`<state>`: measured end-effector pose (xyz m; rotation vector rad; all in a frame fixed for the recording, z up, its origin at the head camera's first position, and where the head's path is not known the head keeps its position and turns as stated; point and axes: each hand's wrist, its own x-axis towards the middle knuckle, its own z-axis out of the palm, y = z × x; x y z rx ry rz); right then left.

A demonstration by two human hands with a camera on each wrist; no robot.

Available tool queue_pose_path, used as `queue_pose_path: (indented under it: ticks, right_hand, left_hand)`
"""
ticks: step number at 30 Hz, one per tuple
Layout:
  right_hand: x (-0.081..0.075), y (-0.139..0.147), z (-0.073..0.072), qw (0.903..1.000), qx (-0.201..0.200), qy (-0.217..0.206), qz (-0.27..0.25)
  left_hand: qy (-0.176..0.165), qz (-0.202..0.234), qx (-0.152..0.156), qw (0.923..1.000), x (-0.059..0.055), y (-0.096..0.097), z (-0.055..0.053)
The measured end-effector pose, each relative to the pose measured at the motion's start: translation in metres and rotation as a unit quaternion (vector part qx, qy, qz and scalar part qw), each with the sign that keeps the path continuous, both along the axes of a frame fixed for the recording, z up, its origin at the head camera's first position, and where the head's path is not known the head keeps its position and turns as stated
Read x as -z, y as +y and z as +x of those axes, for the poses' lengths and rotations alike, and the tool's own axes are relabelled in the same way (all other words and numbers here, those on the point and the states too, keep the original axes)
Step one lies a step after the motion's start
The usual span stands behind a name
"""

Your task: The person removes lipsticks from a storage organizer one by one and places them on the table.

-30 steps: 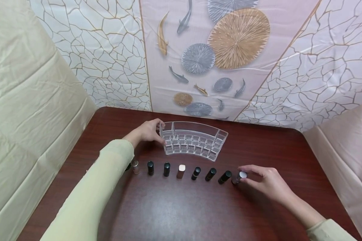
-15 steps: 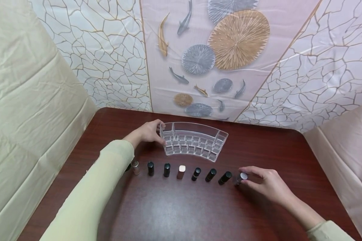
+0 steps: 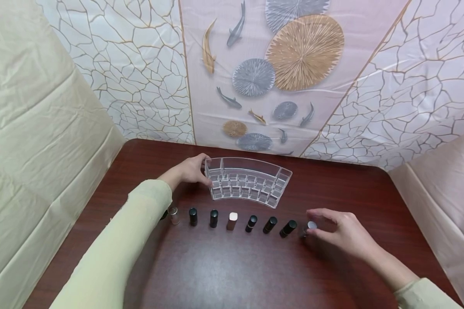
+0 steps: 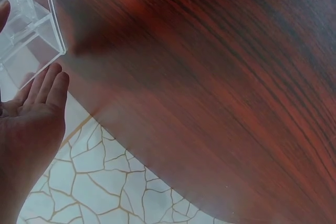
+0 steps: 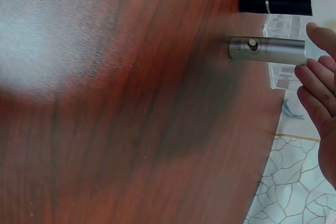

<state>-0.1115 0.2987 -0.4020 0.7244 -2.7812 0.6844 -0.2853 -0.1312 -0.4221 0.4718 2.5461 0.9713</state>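
Note:
A clear plastic lipstick organizer (image 3: pixel 251 178) with rows of small square slots stands toward the back of the table. My left hand (image 3: pixel 193 168) holds its left end, thumb at the front and fingers at the back; in the left wrist view the fingers (image 4: pixel 55 90) lie along its clear wall. A silver lipstick tube (image 5: pixel 268 50) stands upright at the right end of a row of lipsticks. My right hand (image 3: pixel 346 231) is around its top, with thumb and fingers spread and a gap showing between the thumb and the tube in the right wrist view.
To the left of the silver tube stand black lipsticks (image 3: pixel 288 228), a rose-gold one (image 3: pixel 232 221) and a clear-capped one (image 3: pixel 174 215). A dark item (image 3: pixel 164 214) is partly hidden by the left sleeve. Patterned cloth (image 3: pixel 255 77) hangs behind the dark red wooden table (image 3: pixel 216 266).
My right index finger and thumb have parted from around the silver lipstick tube, which now stands in the row, slightly right of where it was. The left hand and organizer stay put.

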Motion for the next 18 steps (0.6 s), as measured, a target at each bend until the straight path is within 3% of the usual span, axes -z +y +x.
queue_pose_path:
  ticks: [7,18]
  right_hand:
    - [-0.011,0.002,-0.006,0.9996,0.015,-0.01,0.021]
    - [-0.031,0.008,-0.019,0.9979,0.024,-0.025,0.055]
  left_hand:
    - [0.004,-0.012,0.012,0.9998,-0.015,-0.002,0.0]
    - [0.047,-0.047,0.027,0.9974,-0.045,-0.019,-0.001]
